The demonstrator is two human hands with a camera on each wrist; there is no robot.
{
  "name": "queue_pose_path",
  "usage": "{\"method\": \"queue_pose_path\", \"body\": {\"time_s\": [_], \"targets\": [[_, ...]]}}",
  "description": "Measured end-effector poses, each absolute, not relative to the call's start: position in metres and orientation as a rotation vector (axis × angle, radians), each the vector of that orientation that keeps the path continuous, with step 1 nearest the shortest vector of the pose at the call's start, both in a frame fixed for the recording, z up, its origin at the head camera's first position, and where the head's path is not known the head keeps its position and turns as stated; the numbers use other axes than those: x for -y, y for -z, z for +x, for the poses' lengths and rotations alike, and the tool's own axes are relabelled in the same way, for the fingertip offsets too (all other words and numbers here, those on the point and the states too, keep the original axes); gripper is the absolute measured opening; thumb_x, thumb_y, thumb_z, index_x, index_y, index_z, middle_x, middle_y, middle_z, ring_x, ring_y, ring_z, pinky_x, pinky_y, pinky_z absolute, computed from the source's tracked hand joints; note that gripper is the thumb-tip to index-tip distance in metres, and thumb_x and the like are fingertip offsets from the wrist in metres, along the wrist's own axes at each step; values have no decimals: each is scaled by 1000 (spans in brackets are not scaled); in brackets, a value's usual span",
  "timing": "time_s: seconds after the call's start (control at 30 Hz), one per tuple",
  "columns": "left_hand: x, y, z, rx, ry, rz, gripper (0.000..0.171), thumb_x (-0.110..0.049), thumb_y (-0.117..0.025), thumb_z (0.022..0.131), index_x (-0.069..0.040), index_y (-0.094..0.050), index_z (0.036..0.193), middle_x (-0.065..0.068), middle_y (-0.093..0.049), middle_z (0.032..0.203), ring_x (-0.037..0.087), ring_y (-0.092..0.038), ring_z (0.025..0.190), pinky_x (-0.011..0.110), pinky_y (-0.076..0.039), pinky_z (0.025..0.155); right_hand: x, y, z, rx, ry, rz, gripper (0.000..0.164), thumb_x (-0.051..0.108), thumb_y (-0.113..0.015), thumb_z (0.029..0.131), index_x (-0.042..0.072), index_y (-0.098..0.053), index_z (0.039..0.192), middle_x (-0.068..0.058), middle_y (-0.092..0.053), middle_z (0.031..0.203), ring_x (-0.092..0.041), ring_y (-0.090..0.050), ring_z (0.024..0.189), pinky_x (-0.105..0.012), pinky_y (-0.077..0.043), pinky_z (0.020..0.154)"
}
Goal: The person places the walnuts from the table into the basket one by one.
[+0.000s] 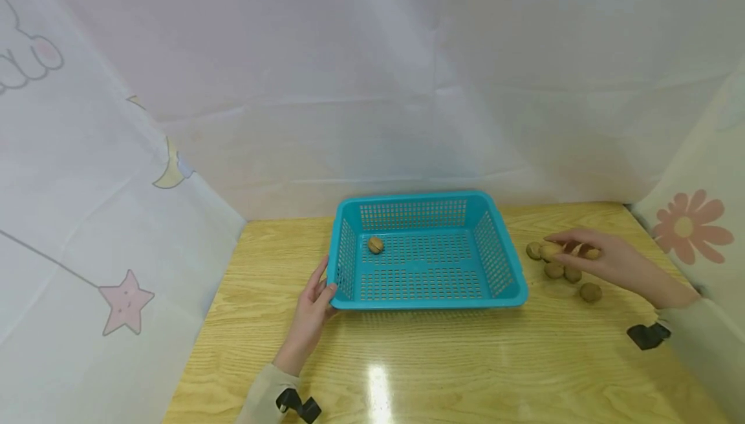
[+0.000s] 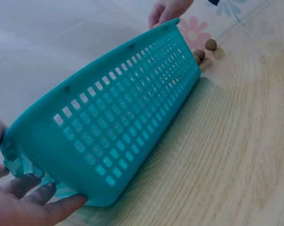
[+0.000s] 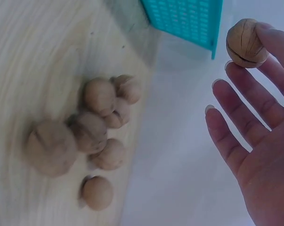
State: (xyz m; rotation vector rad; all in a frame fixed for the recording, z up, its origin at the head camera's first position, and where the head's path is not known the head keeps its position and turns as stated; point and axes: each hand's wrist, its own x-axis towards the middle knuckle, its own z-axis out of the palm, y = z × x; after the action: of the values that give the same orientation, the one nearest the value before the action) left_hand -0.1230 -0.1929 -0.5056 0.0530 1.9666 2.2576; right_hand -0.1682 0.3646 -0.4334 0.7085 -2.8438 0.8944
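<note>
A turquoise plastic basket point(image 1: 416, 303) with slotted walls stands on the wooden table. My left hand point(image 1: 310, 315) grips its near left corner, thumb at the rim and fingers along the outside wall. One walnut point(image 1: 375, 245) lies inside, toward the left of the basket floor. To the right of the basket, my right hand point(image 1: 611, 259) pinches a walnut point(image 3: 245, 42) between thumb and fingertips, above a group of walnuts. Several of these loose walnuts point(image 3: 90, 132) show in the right wrist view, below the lifted one.
The wooden table point(image 1: 465, 366) meets a pale cloth backdrop point(image 1: 372, 88) right behind the basket. Printed cloth walls rise at left and right, one bearing a pink flower point(image 1: 683, 225). A single walnut point(image 1: 590, 293) sits a little nearer than the group.
</note>
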Motion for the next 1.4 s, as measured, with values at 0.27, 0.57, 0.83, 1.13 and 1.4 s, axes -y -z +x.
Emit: {"method": "queue_pose_path", "body": {"time_s": [0.27, 0.57, 0.83, 1.13, 1.4], "targets": [[192, 505, -122, -1981, -2251, 53, 66, -19, -50, 111, -22, -19, 169, 24, -39, 162, 46, -49, 140, 53, -52, 105, -336, 419, -184, 2832, -875, 805, 38, 17, -74, 99, 20, -67, 136, 12, -66, 112, 1, -58, 95, -27, -54, 77], [193, 504, -123, -1977, -2256, 52, 66, -19, -51, 111, -21, -18, 169, 25, -41, 160, 46, -49, 139, 52, -53, 104, -298, 405, -205, 2720, -895, 1007, 34, 11, -76, 95, 16, -72, 129, 13, -70, 110, -1, -61, 94, -25, -54, 78], [193, 504, -122, -1962, -2265, 65, 65, -21, -51, 111, -22, -20, 168, 24, -40, 161, 47, -47, 141, 58, -49, 107, -265, 399, -224, 2722, -922, 1113, 32, 15, -76, 97, 17, -71, 129, 14, -69, 110, -2, -62, 94, -30, -56, 79], [192, 503, -122, -1970, -2257, 54, 66, -21, -51, 111, -21, -19, 169, 24, -39, 162, 46, -47, 141, 58, -49, 107, -229, 397, -245, 2849, -1082, 1091, 35, 27, -72, 101, 20, -68, 135, 8, -68, 114, -16, -63, 96, -32, -55, 76], [193, 503, -122, -1962, -2259, 42, 65, -20, -51, 111, -22, -20, 168, 24, -40, 161, 47, -48, 141, 56, -51, 106, -193, 402, -263, 2879, -1165, 1076, 38, 31, -73, 99, 20, -69, 135, 5, -71, 116, -22, -65, 96, -35, -55, 78]]}}
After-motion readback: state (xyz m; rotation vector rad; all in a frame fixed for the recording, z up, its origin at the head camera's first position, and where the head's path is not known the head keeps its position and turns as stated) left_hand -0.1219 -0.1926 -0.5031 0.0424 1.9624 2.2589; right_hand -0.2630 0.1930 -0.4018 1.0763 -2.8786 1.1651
